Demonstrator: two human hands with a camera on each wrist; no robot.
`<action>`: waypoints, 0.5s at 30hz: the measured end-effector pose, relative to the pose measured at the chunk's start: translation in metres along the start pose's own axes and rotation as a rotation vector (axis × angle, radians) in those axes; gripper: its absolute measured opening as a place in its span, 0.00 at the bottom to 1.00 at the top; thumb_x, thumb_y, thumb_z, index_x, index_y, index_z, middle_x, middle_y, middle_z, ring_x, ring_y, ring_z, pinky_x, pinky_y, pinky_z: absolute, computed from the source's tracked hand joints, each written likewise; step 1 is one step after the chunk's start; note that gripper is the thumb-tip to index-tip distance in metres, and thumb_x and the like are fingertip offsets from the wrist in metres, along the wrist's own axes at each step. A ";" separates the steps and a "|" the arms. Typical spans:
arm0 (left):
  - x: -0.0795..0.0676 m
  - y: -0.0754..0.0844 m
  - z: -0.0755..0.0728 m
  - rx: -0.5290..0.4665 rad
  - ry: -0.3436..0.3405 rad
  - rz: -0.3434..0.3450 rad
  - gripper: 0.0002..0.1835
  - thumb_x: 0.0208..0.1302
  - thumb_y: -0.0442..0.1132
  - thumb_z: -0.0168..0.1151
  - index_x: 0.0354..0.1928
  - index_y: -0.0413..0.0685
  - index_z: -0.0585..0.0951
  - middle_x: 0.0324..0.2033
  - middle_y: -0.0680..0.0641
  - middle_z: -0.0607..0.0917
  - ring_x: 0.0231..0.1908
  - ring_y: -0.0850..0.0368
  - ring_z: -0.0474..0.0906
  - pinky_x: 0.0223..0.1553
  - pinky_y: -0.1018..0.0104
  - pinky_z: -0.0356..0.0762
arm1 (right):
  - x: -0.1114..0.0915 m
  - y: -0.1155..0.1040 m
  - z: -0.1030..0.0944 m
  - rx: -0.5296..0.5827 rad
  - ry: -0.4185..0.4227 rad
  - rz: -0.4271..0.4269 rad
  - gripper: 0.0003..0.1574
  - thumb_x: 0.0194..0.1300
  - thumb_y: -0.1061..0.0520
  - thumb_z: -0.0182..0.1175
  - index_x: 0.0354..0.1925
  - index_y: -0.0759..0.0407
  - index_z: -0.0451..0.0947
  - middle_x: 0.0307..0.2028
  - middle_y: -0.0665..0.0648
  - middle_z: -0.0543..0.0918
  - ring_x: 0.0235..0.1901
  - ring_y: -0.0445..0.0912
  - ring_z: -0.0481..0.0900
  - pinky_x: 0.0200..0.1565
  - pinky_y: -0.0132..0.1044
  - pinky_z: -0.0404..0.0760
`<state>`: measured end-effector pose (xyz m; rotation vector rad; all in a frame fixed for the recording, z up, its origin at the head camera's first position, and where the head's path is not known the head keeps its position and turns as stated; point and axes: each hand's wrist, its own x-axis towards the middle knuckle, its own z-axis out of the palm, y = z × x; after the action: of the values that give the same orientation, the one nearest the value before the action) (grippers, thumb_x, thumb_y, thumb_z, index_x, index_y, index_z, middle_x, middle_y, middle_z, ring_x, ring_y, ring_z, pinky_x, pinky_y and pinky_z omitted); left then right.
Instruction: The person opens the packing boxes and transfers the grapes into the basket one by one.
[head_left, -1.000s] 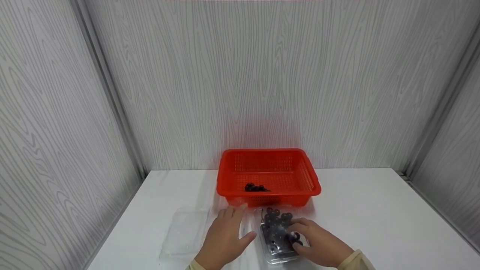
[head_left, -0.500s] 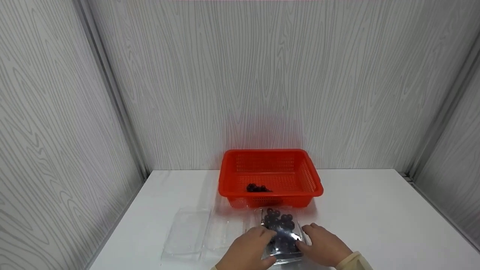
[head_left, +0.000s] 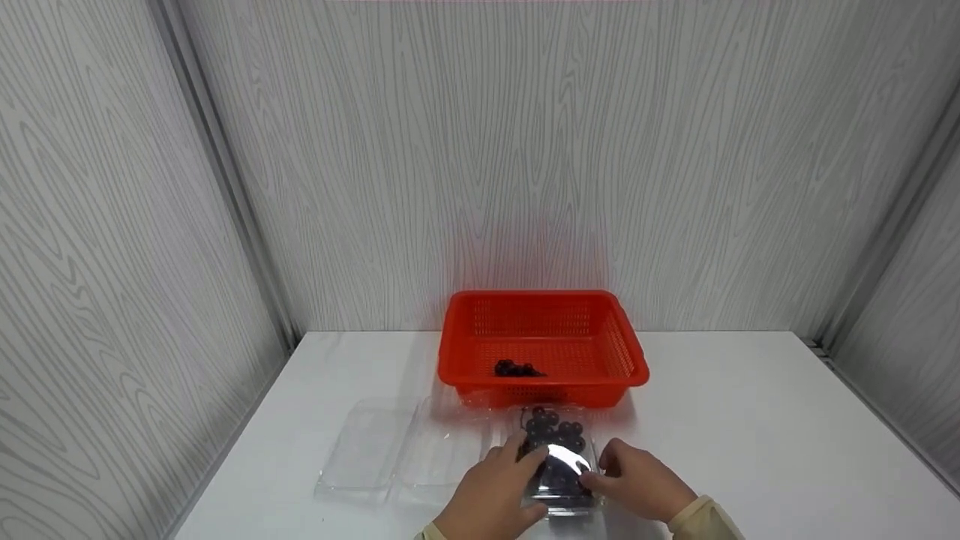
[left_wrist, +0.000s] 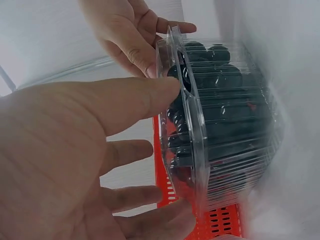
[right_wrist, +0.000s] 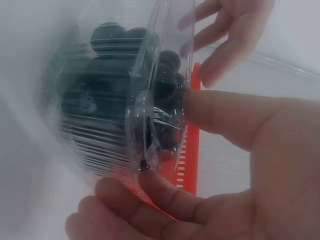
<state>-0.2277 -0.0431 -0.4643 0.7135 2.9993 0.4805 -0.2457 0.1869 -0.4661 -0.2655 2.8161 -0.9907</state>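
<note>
A clear plastic fruit box (head_left: 559,499) with dark grapes (head_left: 551,429) inside stands on the white table, its lid lying over the fruit. My right hand (head_left: 637,480) pinches the box's right rim. In the right wrist view its thumb is on the lid and its fingertips are at the edge of the rim (right_wrist: 137,112). At the left side my left hand (head_left: 491,491) reaches over the lid with its fingers spread. Its thumb touches the near rim in the left wrist view, where the ribbed box wall (left_wrist: 235,135) shows grapes behind it.
Behind the box is a red slotted basket (head_left: 544,381), with a small bunch of grapes (head_left: 517,368) near its front wall. Two clear plastic trays (head_left: 367,450) lie side by side to the left. Pale wood-grain panels (head_left: 525,150) enclose the table on three sides.
My left hand has moved right, from beside the box onto its left side. My right hand has drawn back from over the grapes to the right rim and now pinches it.
</note>
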 end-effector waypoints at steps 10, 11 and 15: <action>0.000 -0.001 -0.003 0.005 0.003 -0.055 0.32 0.45 0.60 0.72 0.55 0.63 0.78 0.55 0.46 0.75 0.48 0.49 0.75 0.49 0.51 0.78 | 0.009 0.002 0.007 0.172 -0.108 0.066 0.26 0.52 0.36 0.67 0.34 0.55 0.76 0.26 0.52 0.77 0.26 0.45 0.74 0.25 0.37 0.78; 0.001 0.000 -0.003 -0.011 -0.020 -0.079 0.33 0.45 0.61 0.72 0.55 0.63 0.78 0.56 0.47 0.75 0.48 0.49 0.74 0.49 0.50 0.77 | 0.010 0.003 0.007 0.175 -0.132 0.070 0.26 0.53 0.35 0.66 0.35 0.54 0.76 0.27 0.52 0.77 0.25 0.45 0.74 0.24 0.37 0.78; 0.004 0.002 -0.004 -0.066 -0.087 -0.153 0.35 0.44 0.62 0.71 0.57 0.64 0.76 0.58 0.46 0.72 0.50 0.48 0.71 0.51 0.48 0.76 | 0.012 0.008 0.003 0.216 -0.231 0.031 0.21 0.59 0.38 0.61 0.38 0.53 0.78 0.27 0.54 0.79 0.21 0.45 0.75 0.18 0.35 0.76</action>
<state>-0.2303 -0.0409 -0.4600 0.4823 2.9120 0.5239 -0.2576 0.1889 -0.4748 -0.2893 2.4761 -1.1647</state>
